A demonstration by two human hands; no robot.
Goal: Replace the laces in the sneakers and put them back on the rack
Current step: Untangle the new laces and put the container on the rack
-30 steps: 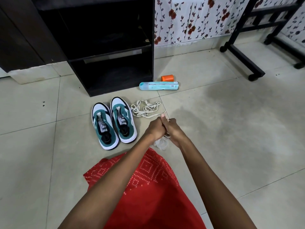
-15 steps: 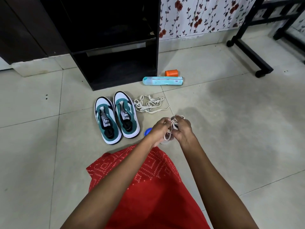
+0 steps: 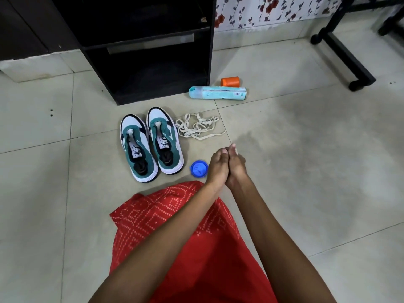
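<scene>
Two white-and-teal sneakers, the left one (image 3: 138,136) and the right one (image 3: 164,130), stand side by side on the tiled floor with no laces in them. A loose pile of white lace (image 3: 197,126) lies just right of them. My left hand (image 3: 217,165) and my right hand (image 3: 238,166) are pressed together over the floor, right of the sneakers' heels. They close on a bundled white lace, which is hidden between the palms. The black shoe rack (image 3: 153,62) stands behind the sneakers.
A round blue lid (image 3: 199,169) lies on the floor beside my left hand. A teal bottle (image 3: 218,92) and an orange cup (image 3: 229,81) lie right of the rack's foot. A black wheeled frame (image 3: 343,49) stands far right. Red cloth (image 3: 185,237) covers my lap.
The white lace bundle that showed between my fingers half a second ago is now covered as my hands closed together. The blue lid has come into view.
</scene>
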